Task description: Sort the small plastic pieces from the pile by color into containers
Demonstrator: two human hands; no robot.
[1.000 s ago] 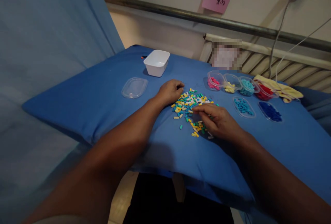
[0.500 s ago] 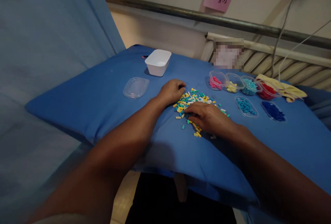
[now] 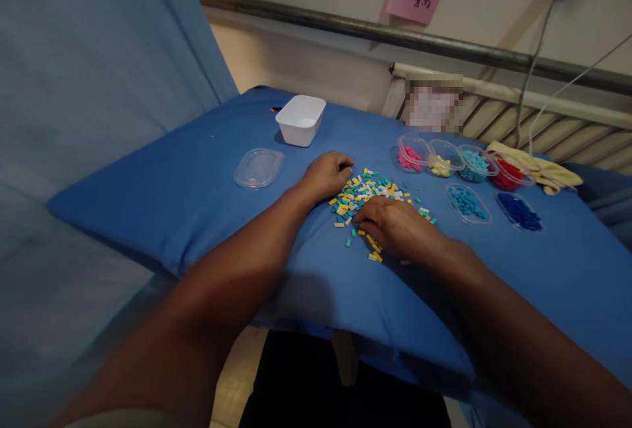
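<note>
A loose pile of small plastic blocks (image 3: pixel 368 186) in yellow, white, green and blue lies on the blue cloth. At the pile's upper left edge rests my left hand (image 3: pixel 326 174), its fingers loosely bent with a gap showing between them; no block is visible in it. My right hand (image 3: pixel 390 220) is over the near side of the pile, palm down. Its fingertips are drawn together among the blocks, and whatever lies between them is hidden. Several stray blocks (image 3: pixel 374 257) lie just below this hand.
A white tub (image 3: pixel 300 126) and a clear lid (image 3: pixel 259 168) stand at left. To the right are clear containers of pink (image 3: pixel 409 159), pale yellow (image 3: pixel 439 166), turquoise (image 3: pixel 474 166) and red pieces (image 3: pixel 507 174), lids with blue pieces (image 3: pixel 519 211), and a yellow cloth (image 3: pixel 553 174).
The fingertips of my right hand have drawn closer together at the pile's near edge. My left hand stays in place. The whole view has shifted very slightly.
</note>
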